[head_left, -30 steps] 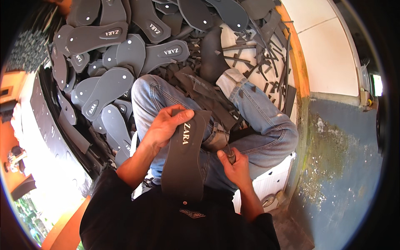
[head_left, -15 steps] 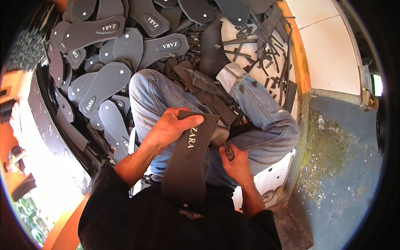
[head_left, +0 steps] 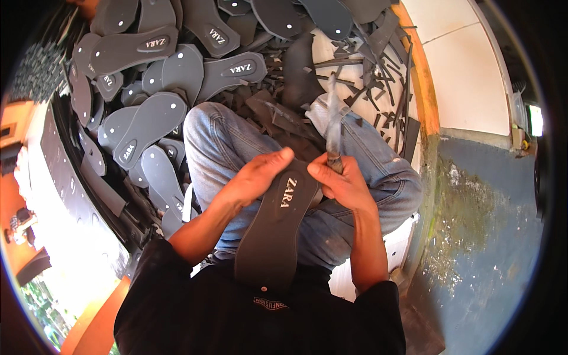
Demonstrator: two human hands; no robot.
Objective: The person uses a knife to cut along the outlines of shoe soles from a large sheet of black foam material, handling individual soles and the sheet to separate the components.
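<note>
A dark grey shoe sole (head_left: pixel 267 242) with a raised oval pad and pale lettering lies over my lap, its wide end against my black shirt. My left hand (head_left: pixel 260 174) is closed on the far left edge of its narrow end, thumb on top. In my right hand (head_left: pixel 344 182), the fingers wrap the handle of a knife (head_left: pixel 333 127). The blade points away from me, slightly blurred, above my jeans. That hand's thumb lies by the sole's far right edge. The fingers beneath the sole are hidden.
Several finished-looking soles (head_left: pixel 151 121) are heaped to the left and far side. Dark offcuts (head_left: pixel 284 121) lie between my legs, with thin strips (head_left: pixel 384 77) scattered on the pale floor at right. A stack of dark sheets (head_left: pixel 97 177) stands at left; an orange-edged ledge (head_left: pixel 427 100) runs along the right.
My right hand has moved up and away from me along the sole's right side, and the knife blade now shows. The flap at the sole's narrow end is gone from its edge, which looks rounded.
</note>
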